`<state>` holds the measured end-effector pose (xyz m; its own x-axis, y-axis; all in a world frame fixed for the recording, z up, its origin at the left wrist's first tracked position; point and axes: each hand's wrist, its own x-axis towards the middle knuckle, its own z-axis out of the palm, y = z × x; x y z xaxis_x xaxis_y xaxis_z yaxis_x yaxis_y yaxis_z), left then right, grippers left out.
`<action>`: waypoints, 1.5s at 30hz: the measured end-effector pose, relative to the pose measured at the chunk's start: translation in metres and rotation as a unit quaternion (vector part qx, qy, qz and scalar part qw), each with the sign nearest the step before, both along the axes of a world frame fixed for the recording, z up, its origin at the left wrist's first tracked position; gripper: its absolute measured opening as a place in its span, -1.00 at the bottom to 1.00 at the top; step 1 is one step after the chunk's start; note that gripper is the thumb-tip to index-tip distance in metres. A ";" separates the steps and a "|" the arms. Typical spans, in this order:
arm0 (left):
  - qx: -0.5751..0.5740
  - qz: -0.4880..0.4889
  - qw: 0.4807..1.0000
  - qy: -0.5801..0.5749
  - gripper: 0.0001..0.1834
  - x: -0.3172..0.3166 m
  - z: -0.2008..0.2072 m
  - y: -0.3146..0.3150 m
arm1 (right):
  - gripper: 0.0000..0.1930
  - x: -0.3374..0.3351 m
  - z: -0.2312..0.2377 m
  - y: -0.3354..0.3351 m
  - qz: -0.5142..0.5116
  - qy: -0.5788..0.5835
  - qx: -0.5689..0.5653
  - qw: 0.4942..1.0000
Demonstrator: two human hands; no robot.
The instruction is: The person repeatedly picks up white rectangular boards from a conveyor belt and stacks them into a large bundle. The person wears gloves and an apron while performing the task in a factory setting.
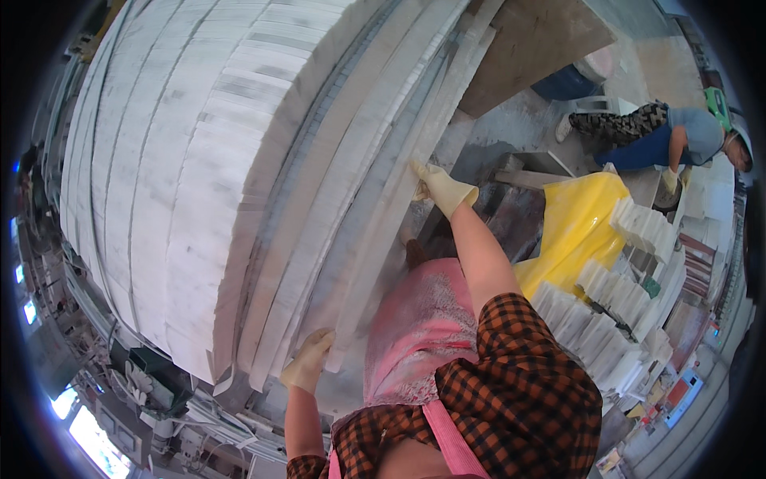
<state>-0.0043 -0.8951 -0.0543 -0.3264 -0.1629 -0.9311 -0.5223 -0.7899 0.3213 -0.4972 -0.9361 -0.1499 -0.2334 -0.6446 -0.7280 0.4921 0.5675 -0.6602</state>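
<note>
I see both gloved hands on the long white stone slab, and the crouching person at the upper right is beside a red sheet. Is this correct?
Not quite: the sheet is yellow, not red, as the head view shows. The rest holds: the left hand and the right hand, both gloved, rest on the long white stone slab, and the crouching person is at the upper right beside the sheet.

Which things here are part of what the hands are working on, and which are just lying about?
In hand:
- left hand, gloved, on the near end of the long white stone slab
- right hand, gloved, on its far end
- stacked white slabs beside it

Lying about:
- yellow sheet
- small white tile stacks
- blue drum
- crouching co-worker
</note>
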 end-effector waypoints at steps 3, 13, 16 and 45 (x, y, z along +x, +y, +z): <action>0.059 0.079 0.995 -0.024 -0.52 0.003 -0.009 0.004 | -0.35 -0.002 -0.008 0.004 -0.036 -0.165 -0.161 0.972; -0.182 -0.191 0.913 -0.311 -0.59 -0.026 0.023 -0.006 | -0.37 -0.002 -0.004 -0.003 -0.105 -0.212 -0.172 0.956; -0.245 -0.059 0.934 -0.252 -0.58 -0.027 0.017 0.007 | -0.38 -0.005 -0.003 0.014 -0.117 -0.168 -0.219 0.954; -0.608 -0.115 0.773 -0.139 -0.50 -0.141 0.017 -0.010 | -0.36 0.139 0.068 0.110 -0.165 -0.296 -0.047 0.940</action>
<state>-0.1450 -0.9049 -0.0369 -0.2914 -0.9406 -0.1744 -0.7870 0.1321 0.6026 -0.3582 -0.8259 -0.0823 -0.0030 -0.6756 -0.7373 0.9280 0.2728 -0.2538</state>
